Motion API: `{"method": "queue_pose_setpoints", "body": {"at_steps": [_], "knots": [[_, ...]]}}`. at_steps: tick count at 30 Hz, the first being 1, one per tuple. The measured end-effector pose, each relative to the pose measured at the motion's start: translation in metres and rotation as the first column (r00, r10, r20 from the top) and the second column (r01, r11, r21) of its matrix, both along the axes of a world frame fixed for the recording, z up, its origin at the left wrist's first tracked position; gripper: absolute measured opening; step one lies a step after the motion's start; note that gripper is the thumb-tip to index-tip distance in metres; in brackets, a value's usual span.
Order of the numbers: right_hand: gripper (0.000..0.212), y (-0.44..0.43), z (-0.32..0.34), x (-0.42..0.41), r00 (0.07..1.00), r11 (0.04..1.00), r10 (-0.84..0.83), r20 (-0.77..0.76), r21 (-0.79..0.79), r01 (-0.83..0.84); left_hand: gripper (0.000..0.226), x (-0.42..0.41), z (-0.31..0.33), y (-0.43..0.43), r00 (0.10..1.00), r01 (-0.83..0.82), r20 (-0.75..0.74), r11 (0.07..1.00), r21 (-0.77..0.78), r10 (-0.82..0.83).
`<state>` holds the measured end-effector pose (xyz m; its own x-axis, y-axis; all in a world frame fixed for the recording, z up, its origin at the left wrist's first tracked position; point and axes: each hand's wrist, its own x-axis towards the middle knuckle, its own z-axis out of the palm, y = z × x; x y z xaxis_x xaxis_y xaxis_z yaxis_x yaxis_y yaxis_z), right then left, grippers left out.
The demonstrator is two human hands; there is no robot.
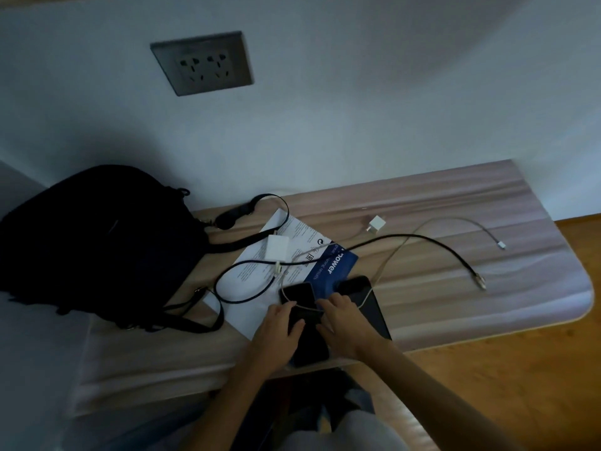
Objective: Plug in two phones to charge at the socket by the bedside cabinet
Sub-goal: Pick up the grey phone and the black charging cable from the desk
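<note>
Two dark phones lie side by side near the front edge of the wooden cabinet top (455,203). My left hand (279,323) and my right hand (341,317) both rest on the left phone (297,296), fingers curled around its sides. The right phone (374,307) lies flat beside my right hand. A black cable (432,244) and a pale cable (455,219) loop across the top, their plug ends free at the right. One small white charger (376,223) and a bigger white charger (276,247) sit apart. The grey wall socket (201,63) above has nothing plugged in.
A black bag (104,242) with straps fills the left of the cabinet. A white leaflet (257,275) with a blue panel lies under the cables and phones. Orange wooden floor (520,369) shows at the right.
</note>
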<state>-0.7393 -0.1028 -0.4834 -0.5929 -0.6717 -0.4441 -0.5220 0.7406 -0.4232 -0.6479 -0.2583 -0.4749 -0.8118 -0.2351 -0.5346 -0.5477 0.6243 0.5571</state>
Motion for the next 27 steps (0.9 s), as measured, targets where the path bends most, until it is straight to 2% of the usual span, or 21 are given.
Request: {"method": "queue_pose_setpoints", "body": {"at_steps": [2,4,7,10,13,14,16,18,21,24,27], "knots": [[0.046,0.001,-0.006,0.007,1.0,0.999,-0.015,-0.023,0.031,0.016,0.045,0.005,-0.001,0.006,0.996,-0.092,-0.016,0.996,0.018,0.092],[0.043,0.001,-0.01,0.012,0.991,0.995,-0.095,0.093,0.035,0.092,0.047,0.006,-0.004,0.011,0.987,-0.158,0.001,0.986,0.046,0.158],[0.054,-0.002,-0.012,0.023,0.942,0.975,-0.218,0.255,0.016,0.221,0.054,0.003,-0.005,0.014,0.949,-0.314,0.016,0.941,0.127,0.314],[0.071,-0.006,-0.014,0.035,0.921,0.956,-0.27,0.279,-0.039,0.292,0.057,-0.004,-0.005,0.012,0.866,-0.498,0.062,0.847,0.188,0.496],[0.078,-0.008,-0.016,0.038,0.91,0.94,-0.303,0.283,-0.068,0.334,0.064,-0.012,-0.008,0.006,0.75,-0.66,0.189,0.701,0.27,0.633],[0.078,-0.007,-0.016,0.038,0.907,0.938,-0.309,0.285,-0.069,0.341,0.059,-0.013,-0.01,0.003,0.718,-0.695,0.23,0.657,0.293,0.657],[0.079,-0.006,-0.016,0.037,0.902,0.934,-0.314,0.297,-0.073,0.349,0.035,-0.014,-0.011,0.001,0.661,-0.747,0.312,0.556,0.365,0.683],[0.08,-0.008,-0.016,0.038,0.895,0.927,-0.328,0.303,-0.079,0.367,0.015,-0.015,-0.008,0.007,0.65,-0.753,0.383,0.488,0.442,0.657],[0.082,-0.015,-0.017,0.039,0.866,0.901,-0.395,0.307,-0.056,0.431,0.01,-0.019,-0.006,0.014,0.669,-0.738,0.364,0.527,0.42,0.648],[0.073,-0.02,-0.018,0.035,0.834,0.88,-0.445,0.325,-0.012,0.475,0.018,-0.017,-0.007,0.0,0.664,-0.747,0.385,0.584,0.317,0.641],[0.067,-0.019,-0.019,0.031,0.802,0.855,-0.485,0.349,-0.007,0.519,0.017,-0.01,-0.011,-0.012,0.652,-0.754,0.425,0.599,0.272,0.628]]}}
